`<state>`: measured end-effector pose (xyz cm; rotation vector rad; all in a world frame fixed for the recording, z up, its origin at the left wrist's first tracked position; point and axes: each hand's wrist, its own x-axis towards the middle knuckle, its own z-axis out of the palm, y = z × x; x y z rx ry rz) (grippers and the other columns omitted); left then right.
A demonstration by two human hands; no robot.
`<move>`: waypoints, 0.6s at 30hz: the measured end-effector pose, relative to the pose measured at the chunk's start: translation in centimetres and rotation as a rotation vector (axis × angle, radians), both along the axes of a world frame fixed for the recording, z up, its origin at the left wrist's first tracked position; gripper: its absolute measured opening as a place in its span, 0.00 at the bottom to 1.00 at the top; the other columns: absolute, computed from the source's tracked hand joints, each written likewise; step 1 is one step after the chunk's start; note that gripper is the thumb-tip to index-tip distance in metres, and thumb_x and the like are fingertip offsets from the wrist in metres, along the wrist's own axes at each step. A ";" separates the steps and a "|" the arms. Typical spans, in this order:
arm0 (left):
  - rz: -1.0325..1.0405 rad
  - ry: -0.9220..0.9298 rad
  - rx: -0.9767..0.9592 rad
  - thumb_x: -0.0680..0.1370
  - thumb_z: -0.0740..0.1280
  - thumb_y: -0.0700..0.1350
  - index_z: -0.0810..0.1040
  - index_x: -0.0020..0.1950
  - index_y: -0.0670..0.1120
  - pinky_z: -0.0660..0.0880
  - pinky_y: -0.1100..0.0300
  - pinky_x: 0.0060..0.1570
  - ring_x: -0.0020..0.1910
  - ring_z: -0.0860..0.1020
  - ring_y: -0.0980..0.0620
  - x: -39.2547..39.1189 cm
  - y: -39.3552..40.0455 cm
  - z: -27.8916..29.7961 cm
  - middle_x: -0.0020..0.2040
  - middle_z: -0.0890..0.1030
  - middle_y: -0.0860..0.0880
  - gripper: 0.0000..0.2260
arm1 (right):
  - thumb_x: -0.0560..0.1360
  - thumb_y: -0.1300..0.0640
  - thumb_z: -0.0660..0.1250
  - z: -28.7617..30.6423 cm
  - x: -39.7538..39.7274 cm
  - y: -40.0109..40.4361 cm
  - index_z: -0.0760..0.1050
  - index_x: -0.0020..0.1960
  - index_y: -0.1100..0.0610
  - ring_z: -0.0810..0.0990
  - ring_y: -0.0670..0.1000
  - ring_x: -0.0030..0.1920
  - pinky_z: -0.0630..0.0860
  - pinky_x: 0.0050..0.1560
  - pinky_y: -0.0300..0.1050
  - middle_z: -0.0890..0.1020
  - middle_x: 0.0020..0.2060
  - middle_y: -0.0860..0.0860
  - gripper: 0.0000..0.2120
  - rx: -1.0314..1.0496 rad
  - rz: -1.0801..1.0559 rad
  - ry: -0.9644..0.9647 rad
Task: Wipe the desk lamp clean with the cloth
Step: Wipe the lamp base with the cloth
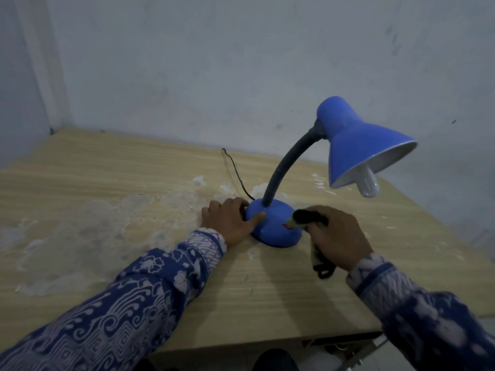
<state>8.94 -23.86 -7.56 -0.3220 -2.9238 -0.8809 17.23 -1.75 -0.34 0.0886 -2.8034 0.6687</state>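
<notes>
Lamp (278,223) stands on the tabletop (134,170); my left hand (230,220) rests on its base, fingers loosely spread, while my right hand (334,234) grips the cloth (308,218) against the base's edge.

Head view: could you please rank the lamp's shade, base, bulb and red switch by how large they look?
1. Shade, largest.
2. Base, partly covered by the left hand and the cloth.
3. Bulb, only its exposed part.
4. Red switch, smallest, half hidden.
</notes>
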 end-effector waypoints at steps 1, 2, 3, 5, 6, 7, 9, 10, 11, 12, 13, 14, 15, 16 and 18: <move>-0.008 0.021 -0.026 0.73 0.57 0.75 0.72 0.65 0.57 0.63 0.43 0.63 0.62 0.69 0.40 0.3 0.1 0.0 0.63 0.76 0.51 0.30 | 0.77 0.54 0.64 0.3 -0.9 0.0 0.81 0.55 0.44 0.81 0.46 0.49 0.75 0.49 0.42 0.84 0.50 0.44 0.11 -0.006 0.003 0.034; -0.013 0.032 -0.048 0.73 0.57 0.74 0.71 0.67 0.57 0.63 0.44 0.63 0.63 0.69 0.40 0.4 0.2 0.0 0.64 0.75 0.51 0.30 | 0.77 0.54 0.64 0.2 -1.8 0.0 0.81 0.55 0.44 0.81 0.47 0.50 0.76 0.50 0.43 0.84 0.51 0.44 0.11 -0.001 0.010 0.047; -0.014 0.034 -0.059 0.73 0.58 0.74 0.70 0.68 0.57 0.63 0.44 0.64 0.63 0.69 0.40 0.5 0.1 0.0 0.65 0.75 0.51 0.30 | 0.78 0.54 0.63 0.0 -2.8 -0.2 0.80 0.56 0.45 0.81 0.48 0.51 0.77 0.52 0.45 0.84 0.52 0.45 0.11 0.014 0.017 0.042; -0.016 0.031 -0.080 0.73 0.58 0.73 0.69 0.70 0.58 0.63 0.44 0.64 0.64 0.69 0.40 0.5 0.2 -0.1 0.66 0.74 0.51 0.31 | 0.78 0.55 0.62 -0.8 -4.6 -0.8 0.80 0.59 0.47 0.81 0.51 0.54 0.77 0.54 0.46 0.83 0.55 0.48 0.12 0.065 0.018 0.003; -0.020 0.033 -0.089 0.74 0.57 0.73 0.68 0.70 0.58 0.62 0.44 0.63 0.64 0.69 0.40 0.5 0.2 -0.1 0.67 0.74 0.50 0.31 | 0.79 0.55 0.61 -1.1 -5.5 -1.2 0.79 0.60 0.48 0.81 0.53 0.55 0.77 0.54 0.47 0.82 0.57 0.49 0.13 0.085 0.019 -0.026; -0.022 0.037 -0.095 0.74 0.57 0.73 0.68 0.71 0.58 0.62 0.44 0.63 0.65 0.69 0.40 0.4 0.2 -0.1 0.68 0.73 0.50 0.30 | 0.79 0.55 0.61 -1.4 -6.3 -1.5 0.79 0.61 0.49 0.81 0.53 0.55 0.77 0.55 0.48 0.82 0.58 0.50 0.14 0.098 0.022 -0.065; -0.022 0.035 -0.095 0.75 0.57 0.72 0.68 0.71 0.58 0.62 0.44 0.63 0.65 0.69 0.40 0.3 0.2 0.0 0.68 0.73 0.50 0.30 | 0.79 0.56 0.59 -1.8 -7.2 -1.7 0.77 0.63 0.49 0.79 0.55 0.55 0.77 0.56 0.51 0.79 0.60 0.51 0.15 0.176 0.047 -0.130; -0.022 0.033 -0.095 0.75 0.57 0.72 0.68 0.71 0.58 0.62 0.44 0.64 0.65 0.68 0.40 0.3 0.2 0.0 0.68 0.73 0.50 0.30 | 0.79 0.56 0.59 -1.9 -7.3 -1.5 0.77 0.63 0.49 0.78 0.55 0.56 0.76 0.57 0.51 0.78 0.60 0.50 0.15 0.227 0.068 -0.151; -0.022 0.030 -0.096 0.75 0.57 0.72 0.68 0.72 0.58 0.62 0.44 0.64 0.65 0.68 0.40 0.2 0.2 0.0 0.69 0.73 0.50 0.30 | 0.79 0.56 0.59 -1.9 -7.1 -1.1 0.77 0.62 0.48 0.78 0.55 0.57 0.76 0.58 0.52 0.77 0.60 0.50 0.15 0.259 0.089 -0.164; -0.024 0.024 -0.097 0.75 0.56 0.73 0.67 0.72 0.58 0.62 0.44 0.64 0.66 0.68 0.40 0.1 0.2 -0.1 0.69 0.72 0.50 0.31 | 0.79 0.57 0.59 -1.8 -6.9 -0.6 0.78 0.61 0.48 0.78 0.54 0.57 0.75 0.59 0.52 0.78 0.60 0.49 0.15 0.262 0.103 -0.176; -0.028 0.017 -0.098 0.75 0.56 0.73 0.67 0.73 0.59 0.61 0.43 0.65 0.66 0.68 0.40 -0.1 0.2 -0.2 0.70 0.72 0.51 0.31 | 0.79 0.58 0.59 -1.6 -6.5 0.1 0.78 0.60 0.48 0.77 0.54 0.58 0.75 0.60 0.52 0.78 0.60 0.48 0.15 0.253 0.107 -0.192; -0.031 0.012 -0.104 0.75 0.55 0.73 0.66 0.73 0.59 0.61 0.43 0.65 0.67 0.67 0.40 -0.2 0.2 -0.3 0.71 0.71 0.51 0.31 | 0.79 0.58 0.58 -1.4 -6.2 0.8 0.78 0.60 0.48 0.77 0.54 0.59 0.75 0.60 0.52 0.78 0.60 0.49 0.15 0.241 0.100 -0.207; -0.029 0.010 -0.113 0.75 0.54 0.73 0.65 0.74 0.60 0.61 0.43 0.65 0.67 0.67 0.40 -0.3 0.2 -0.4 0.71 0.71 0.51 0.31 | 0.79 0.58 0.58 -1.0 -6.0 1.3 0.78 0.60 0.48 0.77 0.54 0.59 0.75 0.61 0.52 0.78 0.60 0.49 0.15 0.232 0.084 -0.219; -0.024 0.010 -0.123 0.75 0.54 0.73 0.64 0.75 0.61 0.61 0.42 0.65 0.68 0.67 0.39 -0.4 0.2 -0.5 0.72 0.70 0.51 0.31 | 0.79 0.57 0.58 -0.7 -6.0 1.4 0.78 0.60 0.48 0.78 0.55 0.58 0.75 0.60 0.53 0.79 0.59 0.49 0.14 0.227 0.068 -0.217; -0.023 0.002 -0.149 0.76 0.52 0.73 0.62 0.76 0.61 0.60 0.42 0.66 0.68 0.67 0.39 -0.6 0.3 -0.5 0.73 0.69 0.50 0.31 | 0.79 0.54 0.58 -0.3 -5.7 0.8 0.77 0.60 0.47 0.78 0.55 0.58 0.75 0.59 0.53 0.79 0.58 0.50 0.13 0.185 0.080 -0.189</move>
